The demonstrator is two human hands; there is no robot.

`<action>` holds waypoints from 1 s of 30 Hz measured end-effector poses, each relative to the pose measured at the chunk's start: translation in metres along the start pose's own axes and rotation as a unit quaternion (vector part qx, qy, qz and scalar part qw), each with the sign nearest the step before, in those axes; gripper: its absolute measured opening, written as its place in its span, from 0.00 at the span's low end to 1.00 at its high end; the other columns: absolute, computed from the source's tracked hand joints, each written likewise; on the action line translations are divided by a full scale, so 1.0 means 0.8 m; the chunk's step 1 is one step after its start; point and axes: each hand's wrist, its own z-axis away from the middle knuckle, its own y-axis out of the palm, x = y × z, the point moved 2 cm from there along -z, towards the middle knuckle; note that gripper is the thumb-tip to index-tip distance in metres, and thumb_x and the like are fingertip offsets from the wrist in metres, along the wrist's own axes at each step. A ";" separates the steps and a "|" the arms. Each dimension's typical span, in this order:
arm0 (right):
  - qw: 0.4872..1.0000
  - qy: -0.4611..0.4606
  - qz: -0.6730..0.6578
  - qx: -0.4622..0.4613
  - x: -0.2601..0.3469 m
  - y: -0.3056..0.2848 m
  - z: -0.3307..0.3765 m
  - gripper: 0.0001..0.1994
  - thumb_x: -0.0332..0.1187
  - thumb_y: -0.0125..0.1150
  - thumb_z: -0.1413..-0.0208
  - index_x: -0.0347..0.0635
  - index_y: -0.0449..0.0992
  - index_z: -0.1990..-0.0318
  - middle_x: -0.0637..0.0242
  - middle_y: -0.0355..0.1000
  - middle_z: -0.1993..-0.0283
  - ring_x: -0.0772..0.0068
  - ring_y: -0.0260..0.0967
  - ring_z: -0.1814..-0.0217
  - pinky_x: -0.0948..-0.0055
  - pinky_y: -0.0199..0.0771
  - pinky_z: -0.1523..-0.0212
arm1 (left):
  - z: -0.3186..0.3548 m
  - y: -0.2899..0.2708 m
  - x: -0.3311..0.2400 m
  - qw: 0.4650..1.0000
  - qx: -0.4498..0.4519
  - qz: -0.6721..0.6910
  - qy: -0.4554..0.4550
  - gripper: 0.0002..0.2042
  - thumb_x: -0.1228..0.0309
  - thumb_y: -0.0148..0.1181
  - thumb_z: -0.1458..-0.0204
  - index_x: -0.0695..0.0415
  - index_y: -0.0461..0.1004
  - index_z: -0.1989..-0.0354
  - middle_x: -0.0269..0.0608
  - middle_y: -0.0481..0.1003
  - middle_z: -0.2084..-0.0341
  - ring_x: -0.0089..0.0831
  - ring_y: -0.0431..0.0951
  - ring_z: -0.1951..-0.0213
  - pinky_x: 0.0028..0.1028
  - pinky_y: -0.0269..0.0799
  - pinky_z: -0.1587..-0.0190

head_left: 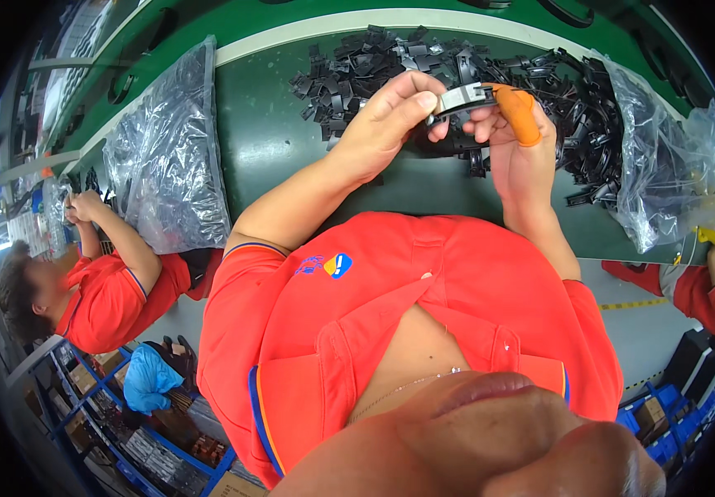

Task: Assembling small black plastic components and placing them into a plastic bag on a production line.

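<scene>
My left hand pinches one end of a curved black plastic part with a silver-grey plate between thumb and fingers. My right hand grips its other end, and an orange finger cot covers one of that hand's digits. The part is held up above the green table. Behind and under the hands lies a pile of small flat black plastic pieces. Further right, past my right hand, is a heap of longer curved black parts. My fingers hide both ends of the held part.
A clear plastic bag lies on the green table to the left, another clear bag to the right. A co-worker in red works at the left; part of another person shows at the right. Blue shelving stands lower left.
</scene>
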 end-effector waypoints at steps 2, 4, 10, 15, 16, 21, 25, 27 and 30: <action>1.000 0.013 0.002 0.018 0.001 0.008 0.002 0.12 0.30 0.46 0.42 0.28 0.70 0.59 0.58 0.72 0.68 0.73 0.67 0.72 0.76 0.70 0.65 | -0.001 -0.004 0.001 0.999 0.025 -0.034 -0.004 0.12 0.62 0.49 0.43 0.58 0.66 0.61 0.32 0.67 0.71 0.21 0.66 0.68 0.22 0.62 0.62; 0.998 0.006 0.052 0.030 0.003 0.017 0.004 0.12 0.31 0.47 0.43 0.28 0.71 0.60 0.57 0.72 0.68 0.73 0.67 0.73 0.76 0.69 0.66 | 0.001 -0.004 0.000 0.997 0.047 -0.067 -0.008 0.12 0.60 0.50 0.43 0.58 0.67 0.62 0.32 0.67 0.71 0.21 0.66 0.68 0.21 0.62 0.62; 0.995 0.010 0.098 0.025 0.005 0.014 0.006 0.11 0.31 0.49 0.43 0.30 0.70 0.60 0.63 0.69 0.73 0.77 0.64 0.76 0.79 0.65 0.72 | 0.004 -0.003 -0.006 0.980 0.032 -0.196 0.020 0.12 0.61 0.50 0.43 0.59 0.69 0.69 0.32 0.69 0.72 0.18 0.66 0.69 0.19 0.63 0.63; 0.979 0.045 0.199 0.005 0.004 0.032 0.014 0.09 0.31 0.55 0.45 0.34 0.70 0.60 0.74 0.64 0.79 0.87 0.56 0.80 0.88 0.55 0.78 | 0.006 -0.003 -0.008 0.951 0.046 -0.301 0.047 0.11 0.64 0.52 0.44 0.61 0.69 0.68 0.34 0.69 0.73 0.19 0.67 0.69 0.20 0.64 0.65; 0.979 0.049 0.200 0.003 0.006 0.031 0.013 0.09 0.31 0.55 0.45 0.34 0.70 0.60 0.74 0.64 0.79 0.87 0.56 0.80 0.88 0.55 0.78 | 0.006 0.000 -0.010 0.939 0.063 -0.335 0.049 0.11 0.65 0.54 0.46 0.61 0.68 0.65 0.35 0.69 0.73 0.21 0.68 0.68 0.21 0.64 0.64; 0.978 0.045 0.205 0.015 0.015 0.021 0.009 0.08 0.29 0.54 0.45 0.33 0.71 0.62 0.74 0.63 0.79 0.88 0.56 0.81 0.87 0.58 0.78 | 0.011 0.008 -0.018 0.832 0.091 -0.508 0.203 0.20 0.70 0.63 0.58 0.59 0.64 0.55 0.38 0.70 0.72 0.34 0.72 0.72 0.26 0.68 0.67; 0.982 0.089 0.167 0.009 0.013 0.027 0.010 0.09 0.30 0.53 0.45 0.32 0.70 0.61 0.73 0.63 0.79 0.87 0.55 0.81 0.85 0.63 0.76 | 0.011 0.002 -0.026 0.824 0.108 -0.543 0.123 0.15 0.74 0.60 0.58 0.58 0.67 0.60 0.37 0.71 0.72 0.34 0.73 0.71 0.26 0.69 0.70; 0.981 0.082 0.174 0.012 0.010 0.027 0.011 0.09 0.30 0.53 0.45 0.32 0.70 0.61 0.73 0.63 0.79 0.87 0.55 0.81 0.86 0.62 0.76 | 0.011 0.001 -0.025 0.816 0.096 -0.554 0.137 0.14 0.75 0.60 0.58 0.58 0.67 0.61 0.37 0.71 0.73 0.33 0.74 0.71 0.26 0.69 0.72; 0.983 0.067 0.171 0.018 0.010 0.028 0.011 0.09 0.30 0.53 0.45 0.32 0.70 0.60 0.73 0.63 0.79 0.86 0.55 0.81 0.86 0.60 0.77 | 0.012 0.002 -0.023 0.818 0.097 -0.549 0.144 0.13 0.75 0.60 0.57 0.58 0.67 0.61 0.37 0.72 0.72 0.32 0.75 0.69 0.25 0.69 0.70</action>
